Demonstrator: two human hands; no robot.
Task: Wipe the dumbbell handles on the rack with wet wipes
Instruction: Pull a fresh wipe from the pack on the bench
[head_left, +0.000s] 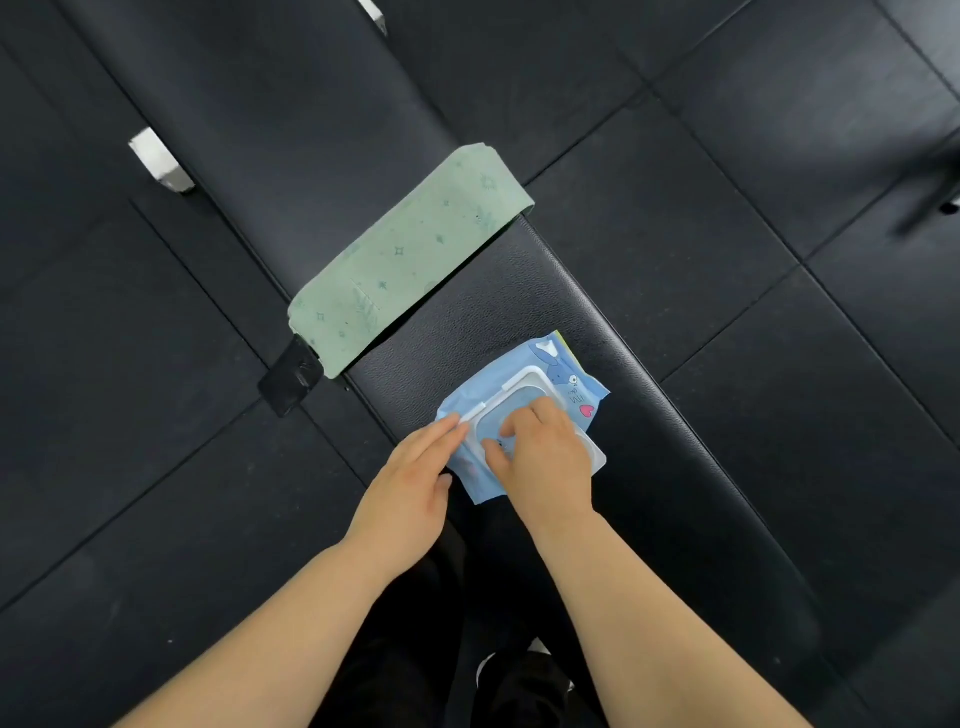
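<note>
A light blue wet wipes pack with a white flip lid lies on a black padded bench. The lid is swung open toward the lower right. My left hand rests on the pack's left edge, fingers stretched along it and thumb at its lower edge, holding it down. My right hand covers the middle of the pack. Its fingertips curl into the opening, and whether they pinch a wipe is hidden. No dumbbell or rack is in view.
A pale green patterned cloth is draped across the bench just beyond the pack. Black rubber floor tiles surround the bench, and a white bench foot shows at upper left. My dark trousers and a shoe are below.
</note>
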